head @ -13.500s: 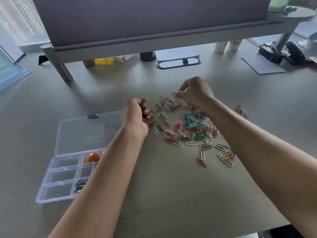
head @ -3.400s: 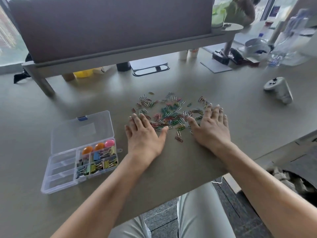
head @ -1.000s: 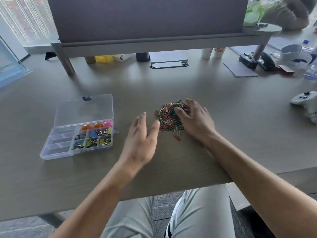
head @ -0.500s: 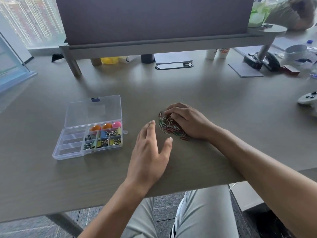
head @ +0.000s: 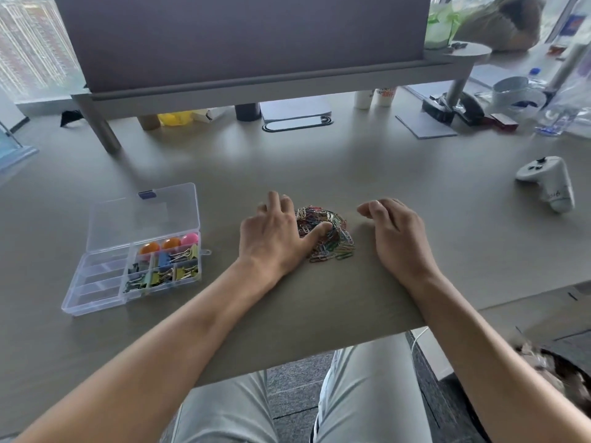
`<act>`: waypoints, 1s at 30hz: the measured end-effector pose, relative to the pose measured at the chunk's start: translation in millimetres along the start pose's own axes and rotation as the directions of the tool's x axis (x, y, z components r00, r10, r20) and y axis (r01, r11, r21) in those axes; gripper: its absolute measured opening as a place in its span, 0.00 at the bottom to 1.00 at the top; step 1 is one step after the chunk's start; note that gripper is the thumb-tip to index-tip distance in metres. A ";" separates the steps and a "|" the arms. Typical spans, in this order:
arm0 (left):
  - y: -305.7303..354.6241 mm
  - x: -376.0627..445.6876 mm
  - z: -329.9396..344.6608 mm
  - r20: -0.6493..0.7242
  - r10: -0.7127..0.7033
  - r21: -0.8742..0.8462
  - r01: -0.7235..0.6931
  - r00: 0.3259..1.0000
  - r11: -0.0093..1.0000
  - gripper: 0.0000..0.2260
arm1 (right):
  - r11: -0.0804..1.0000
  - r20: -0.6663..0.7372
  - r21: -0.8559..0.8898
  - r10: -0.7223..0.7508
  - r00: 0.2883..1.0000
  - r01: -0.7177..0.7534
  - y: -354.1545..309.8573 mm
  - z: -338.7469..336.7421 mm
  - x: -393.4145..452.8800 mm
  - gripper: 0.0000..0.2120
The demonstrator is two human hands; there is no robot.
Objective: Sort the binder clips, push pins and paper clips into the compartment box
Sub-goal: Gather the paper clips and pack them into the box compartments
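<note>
A tight heap of coloured paper clips [head: 332,231] lies on the desk between my hands. My left hand [head: 275,235] rests flat against the heap's left side, fingers straight and thumb lying on the clips. My right hand [head: 396,235] sits just right of the heap, apart from it, with fingers loosely curled and holding nothing. The clear compartment box [head: 96,286] stands open at the left. Its right-hand cells hold orange and pink push pins [head: 169,244] and several binder clips [head: 163,270]; its left cells look bare.
A white game controller [head: 547,180] lies at the far right. A raised grey shelf [head: 256,87] on legs spans the back, with cups, a notepad and a stapler behind and beside it. The desk's front edge runs just below my wrists.
My right hand has let go of the heap and moved right. My left hand has slid forward against the heap's left side. The clips are gathered from a scatter into one pile.
</note>
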State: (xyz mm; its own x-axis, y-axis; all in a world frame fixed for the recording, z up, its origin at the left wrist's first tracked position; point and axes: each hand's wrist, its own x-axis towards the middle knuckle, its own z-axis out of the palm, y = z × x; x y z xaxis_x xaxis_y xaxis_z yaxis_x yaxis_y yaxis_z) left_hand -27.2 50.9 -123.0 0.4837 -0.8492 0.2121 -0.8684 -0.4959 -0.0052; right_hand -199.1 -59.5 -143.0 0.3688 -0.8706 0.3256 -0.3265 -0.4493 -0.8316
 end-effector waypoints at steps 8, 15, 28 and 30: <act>16.1 25.6 7.7 -0.117 0.325 0.028 -0.324 0.938 0.946 0.21 | 0.998 -0.048 0.043 0.049 0.998 -0.047 -1.8 -0.8 1.6 0.13; 16.5 38.9 15.1 -0.210 0.370 -0.069 -0.392 0.905 0.918 0.13 | 0.999 -0.064 0.022 0.039 0.997 -0.038 -0.3 -1.8 2.4 0.12; 10.9 55.3 9.6 -0.316 0.200 -0.380 -0.317 0.928 0.869 0.16 | 0.997 -0.062 -0.038 0.057 0.996 -0.060 -5.8 -3.9 0.1 0.10; 8.3 57.9 10.3 -0.308 0.165 -0.463 -0.299 0.937 0.834 0.18 | 0.997 -0.060 -0.058 0.052 0.997 -0.055 -7.8 -3.3 0.4 0.09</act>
State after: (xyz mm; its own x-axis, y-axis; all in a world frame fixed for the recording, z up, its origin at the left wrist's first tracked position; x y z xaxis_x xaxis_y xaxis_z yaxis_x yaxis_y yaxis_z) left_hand -5.3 -4.2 -120.8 0.2760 -0.8213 0.4992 -0.9200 -0.0753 0.3847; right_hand -199.3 -57.0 -134.9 0.2984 -0.9032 0.3083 -0.3961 -0.4111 -0.8210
